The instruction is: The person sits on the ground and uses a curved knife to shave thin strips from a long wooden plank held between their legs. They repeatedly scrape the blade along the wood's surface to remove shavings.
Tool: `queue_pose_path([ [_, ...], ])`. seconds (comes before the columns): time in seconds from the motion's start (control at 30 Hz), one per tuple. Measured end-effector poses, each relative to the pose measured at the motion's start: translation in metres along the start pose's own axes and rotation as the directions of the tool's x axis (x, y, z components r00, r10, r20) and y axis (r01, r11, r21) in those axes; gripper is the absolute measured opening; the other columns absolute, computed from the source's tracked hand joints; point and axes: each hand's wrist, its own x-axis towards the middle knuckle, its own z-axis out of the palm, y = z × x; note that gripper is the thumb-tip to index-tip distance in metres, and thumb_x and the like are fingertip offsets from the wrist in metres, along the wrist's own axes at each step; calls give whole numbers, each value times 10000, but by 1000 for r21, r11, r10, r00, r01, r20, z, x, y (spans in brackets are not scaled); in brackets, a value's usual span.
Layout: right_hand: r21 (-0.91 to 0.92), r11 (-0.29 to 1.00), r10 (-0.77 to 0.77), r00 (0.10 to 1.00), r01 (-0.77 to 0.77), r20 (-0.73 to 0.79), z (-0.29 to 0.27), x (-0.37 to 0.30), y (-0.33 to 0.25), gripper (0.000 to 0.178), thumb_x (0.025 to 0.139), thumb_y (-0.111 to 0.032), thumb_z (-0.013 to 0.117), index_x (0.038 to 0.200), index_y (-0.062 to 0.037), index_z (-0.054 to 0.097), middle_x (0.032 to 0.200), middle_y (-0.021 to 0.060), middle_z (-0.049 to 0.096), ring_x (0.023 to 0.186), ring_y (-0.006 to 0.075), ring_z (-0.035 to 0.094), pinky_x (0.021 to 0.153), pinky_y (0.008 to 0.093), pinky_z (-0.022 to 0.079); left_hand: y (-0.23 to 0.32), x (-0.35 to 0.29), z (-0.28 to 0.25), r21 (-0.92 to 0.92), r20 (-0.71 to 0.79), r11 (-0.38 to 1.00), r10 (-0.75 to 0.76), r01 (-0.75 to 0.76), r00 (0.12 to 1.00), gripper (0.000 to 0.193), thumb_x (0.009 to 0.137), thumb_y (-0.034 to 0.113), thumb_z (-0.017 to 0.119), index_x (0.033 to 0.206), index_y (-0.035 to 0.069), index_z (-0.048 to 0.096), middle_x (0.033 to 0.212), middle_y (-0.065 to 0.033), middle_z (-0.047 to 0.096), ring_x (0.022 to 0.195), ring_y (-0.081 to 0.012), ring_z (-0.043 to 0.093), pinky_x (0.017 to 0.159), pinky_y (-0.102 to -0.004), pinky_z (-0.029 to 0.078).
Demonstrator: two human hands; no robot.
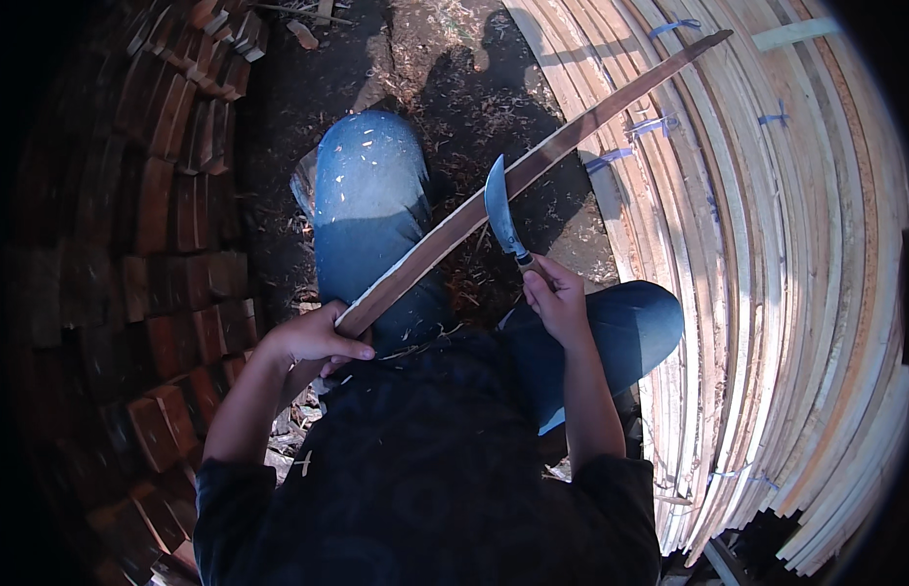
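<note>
The head-worn fisheye view looks steeply down, close above the left hand [318,337] and right hand [557,303]. It faces the far ground [518,93].

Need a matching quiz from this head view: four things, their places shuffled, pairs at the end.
Things
1. curved knife
2. long brown strip
3. pale planks
4. brown wood blocks

Places
A. stacked along the picture's left side
B. held in the right hand
C. laid in tied bundles along the picture's right side
D. gripped by the left hand

Pairs: 1-B, 2-D, 3-C, 4-A
</note>
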Motion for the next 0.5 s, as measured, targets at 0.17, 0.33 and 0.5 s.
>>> queue_pose_path([
  [0.17,-6,999,-48,993,48,-106,-1,7,5,311,988,-204,541,1222,-2,573,649,4,502,484,30,402,420,177,324,0,2,-2,-9,28,1000,4,-4,1000,319,757,167,812,832,-3,552,517,5,459,410,-108,476,385,-267,389],
  [0.33,225,974,58,990,-28,-128,-9,13,-5,307,966,-165,581,1225,1,575,685,-12,521,519,28,447,453,182,357,1,1,-2,-2,33,1000,-16,17,999,293,771,166,808,822,8,567,509,1,456,406,-110,481,380,-270,400],
  [0.5,-182,980,-79,997,78,1,-4,8,9,347,1006,-243,507,1248,2,550,672,8,490,524,36,416,431,189,351,4,1,-1,14,43,1000,-4,4,999,291,771,169,808,810,8,568,511,0,461,408,-107,479,383,-268,402],
])
